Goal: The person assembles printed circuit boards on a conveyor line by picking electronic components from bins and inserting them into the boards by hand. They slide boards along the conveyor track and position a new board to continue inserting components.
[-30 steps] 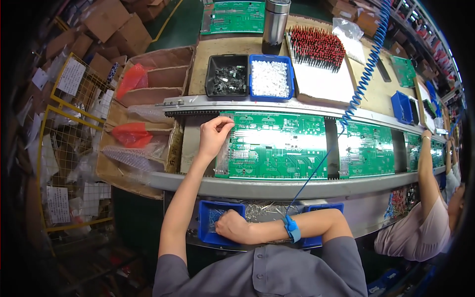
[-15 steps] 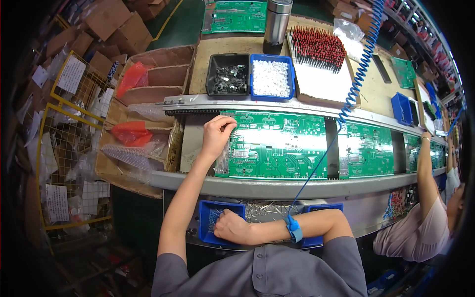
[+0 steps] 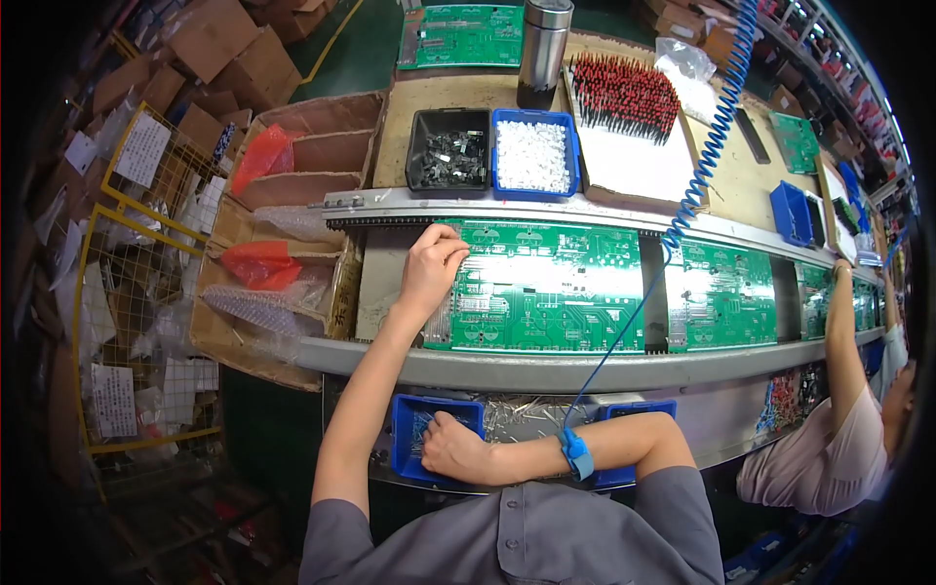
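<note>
My left hand (image 3: pixel 430 268) is at the upper left corner of a green circuit board (image 3: pixel 556 302). Its thumb and forefinger are pinched together, and anything between them is too small to see. My right hand (image 3: pixel 455 450) dips into a blue bin (image 3: pixel 398 441) of thin wire-leaded parts (image 3: pixel 421 429) below the rail. Those fingers are curled, their tips hidden by the hand itself. A blue wrist strap (image 3: pixel 576 453) with a cord (image 3: pixel 624 336) is around my right wrist.
More green boards (image 3: pixel 726 292) lie along the metal rail (image 3: pixel 585 369). Behind stand a black bin (image 3: pixel 419 171), a blue bin of white connectors (image 3: pixel 531 156), red-and-black parts (image 3: pixel 624 97) and a steel flask (image 3: pixel 544 54). A co-worker's arm (image 3: pixel 840 331) reaches in from the right.
My left hand has shifted very slightly at the board's corner, its fingers still pinched. My right hand stays in the blue bin, almost unmoved.
</note>
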The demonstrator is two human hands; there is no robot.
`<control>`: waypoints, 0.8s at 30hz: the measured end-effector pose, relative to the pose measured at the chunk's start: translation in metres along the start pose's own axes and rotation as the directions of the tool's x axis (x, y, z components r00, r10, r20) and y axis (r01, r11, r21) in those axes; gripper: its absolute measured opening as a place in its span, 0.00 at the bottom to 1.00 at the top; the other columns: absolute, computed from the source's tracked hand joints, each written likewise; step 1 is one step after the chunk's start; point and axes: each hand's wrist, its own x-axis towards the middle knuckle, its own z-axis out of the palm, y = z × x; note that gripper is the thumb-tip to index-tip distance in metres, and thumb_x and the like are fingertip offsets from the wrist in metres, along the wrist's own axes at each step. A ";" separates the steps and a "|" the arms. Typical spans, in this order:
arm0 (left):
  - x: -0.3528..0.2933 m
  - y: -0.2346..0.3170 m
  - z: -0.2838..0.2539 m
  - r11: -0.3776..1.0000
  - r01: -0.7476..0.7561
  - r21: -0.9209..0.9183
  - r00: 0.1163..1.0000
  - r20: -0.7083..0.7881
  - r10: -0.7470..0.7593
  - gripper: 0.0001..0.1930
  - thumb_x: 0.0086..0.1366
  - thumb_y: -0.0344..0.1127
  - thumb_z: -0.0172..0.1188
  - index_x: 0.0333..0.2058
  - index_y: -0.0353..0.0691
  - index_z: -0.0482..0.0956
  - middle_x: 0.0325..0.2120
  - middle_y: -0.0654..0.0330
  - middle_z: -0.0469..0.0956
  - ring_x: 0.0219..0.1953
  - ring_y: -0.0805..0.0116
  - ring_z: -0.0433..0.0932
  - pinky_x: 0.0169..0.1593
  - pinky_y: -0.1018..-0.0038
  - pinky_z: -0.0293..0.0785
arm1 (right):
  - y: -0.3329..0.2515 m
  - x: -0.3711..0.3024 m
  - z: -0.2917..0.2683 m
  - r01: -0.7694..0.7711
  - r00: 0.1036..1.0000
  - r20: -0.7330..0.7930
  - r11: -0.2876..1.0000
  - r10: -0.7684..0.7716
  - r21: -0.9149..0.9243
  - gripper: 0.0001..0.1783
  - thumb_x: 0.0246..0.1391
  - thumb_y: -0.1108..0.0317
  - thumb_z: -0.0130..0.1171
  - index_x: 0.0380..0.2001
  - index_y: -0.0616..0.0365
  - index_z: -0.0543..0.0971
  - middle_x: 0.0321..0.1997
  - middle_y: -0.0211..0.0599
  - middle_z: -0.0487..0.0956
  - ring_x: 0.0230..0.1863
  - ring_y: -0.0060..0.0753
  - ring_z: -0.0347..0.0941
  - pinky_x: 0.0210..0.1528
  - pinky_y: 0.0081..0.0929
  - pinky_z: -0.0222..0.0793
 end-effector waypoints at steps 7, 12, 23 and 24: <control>0.000 0.026 -0.024 0.987 0.122 -0.105 0.993 0.005 -0.122 0.08 0.51 0.22 0.62 0.33 0.31 0.79 0.30 0.58 0.75 0.29 0.69 0.76 0.31 0.76 0.73 | -0.001 -0.005 -0.022 0.014 0.999 0.047 0.997 -0.010 -0.079 0.09 0.42 0.63 0.53 0.19 0.50 0.81 0.24 0.27 0.76 0.31 0.30 0.69 0.35 0.29 0.56; -0.026 0.059 -0.079 0.992 0.104 -0.067 0.992 0.085 -0.099 0.07 0.54 0.22 0.59 0.33 0.32 0.79 0.31 0.57 0.76 0.30 0.67 0.76 0.33 0.76 0.73 | 0.005 -0.008 -0.019 -0.011 0.999 -0.048 0.993 0.006 -0.118 0.09 0.42 0.63 0.53 0.19 0.50 0.81 0.24 0.28 0.75 0.31 0.30 0.69 0.35 0.29 0.56; -0.160 0.131 -0.122 0.922 0.386 -0.002 0.800 0.499 -0.334 0.13 0.50 0.23 0.58 0.37 0.33 0.76 0.26 0.49 0.75 0.26 0.54 0.76 0.30 0.68 0.71 | 0.017 -0.017 -0.031 -0.114 0.955 -0.269 0.992 0.126 0.061 0.06 0.41 0.65 0.53 0.20 0.54 0.74 0.23 0.31 0.72 0.29 0.30 0.67 0.33 0.27 0.58; -0.162 0.138 -0.119 0.892 0.450 0.052 0.761 0.500 -0.413 0.09 0.51 0.24 0.56 0.34 0.31 0.74 0.29 0.47 0.75 0.34 0.47 0.75 0.37 0.60 0.71 | 0.016 -0.019 -0.035 -0.114 0.953 -0.275 0.991 0.127 0.065 0.06 0.40 0.65 0.53 0.20 0.54 0.74 0.23 0.30 0.72 0.29 0.30 0.66 0.33 0.27 0.58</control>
